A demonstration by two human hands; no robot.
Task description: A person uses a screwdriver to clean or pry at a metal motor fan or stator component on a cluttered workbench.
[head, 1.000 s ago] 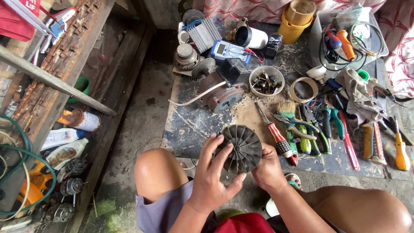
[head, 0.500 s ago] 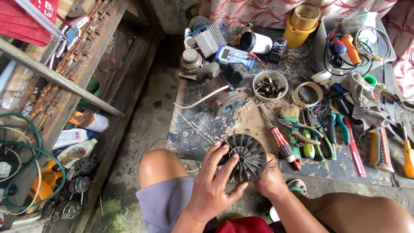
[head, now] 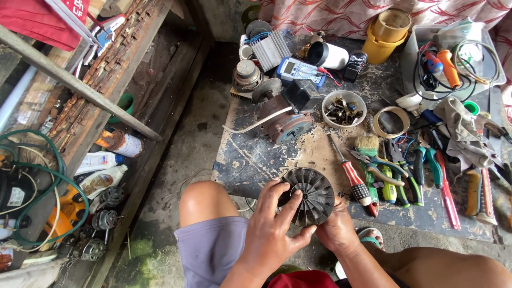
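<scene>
Cluttered across a stained, paint-flecked work board [head: 250,160] on a concrete floor lie the parts and tools of a repair bench. Just above the board's near edge, between the person's knees, a dark round fan impeller [head: 309,196] with radial blades is held up in both hands. The left hand [head: 274,229] wraps its left rim, thumb and fingers spread and curled over the blades; the right hand [head: 335,230] cups the lower right rim from beneath, fingers closed against it. It looks like light moulded plastic, stiff but with thin vanes that could snap, so the rim or the central hub seems the safest place to grip, not a single blade. Just right of it lies a red-and-white-handled screwdriver [head: 354,181], then a brush and pliers [head: 389,176] with green handles. Farther back sit a rusty electric motor [head: 285,120] with a white cable, a bowl of small metal parts [head: 344,109], a roll of tape [head: 390,121] and a blue multimeter [head: 298,69].
</scene>
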